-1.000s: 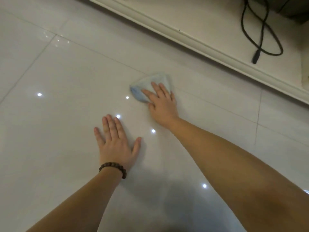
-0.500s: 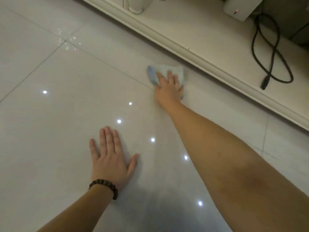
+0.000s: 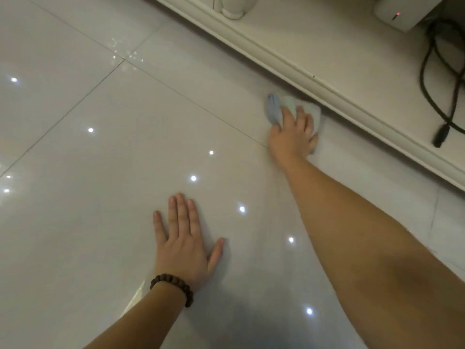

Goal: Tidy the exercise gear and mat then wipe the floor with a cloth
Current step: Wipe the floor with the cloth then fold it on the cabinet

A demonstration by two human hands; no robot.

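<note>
Head view, the only one I have: my right hand [image 3: 292, 133] lies on the cloth [image 3: 275, 110], fingers spread and fairly straight, pressing it flat to the floor [image 3: 100, 159] rather than gripping it. The cloth, pale blue and white, sits bunched under that hand right up beside the moulded base [image 3: 327, 84] of the cream unit along the far edge. My left hand [image 3: 185, 244] rests flat on the tiles, fingers straight and together, thumb out, holding nothing; I judge it is bracing my weight. A beaded bracelet [image 3: 173, 285] sits on that wrist.

As for progress, I see no exercise gear and no mat anywhere in this view, so I take the tidying part as probably done, though it could simply lie out of frame. The wiping is under way. The tiles shine with reflected ceiling lights, and I cannot tell wiped from unwiped areas. A black cable [image 3: 432, 96] and a white device [image 3: 400, 11] rest on the unit's top, apart from the cloth.
</note>
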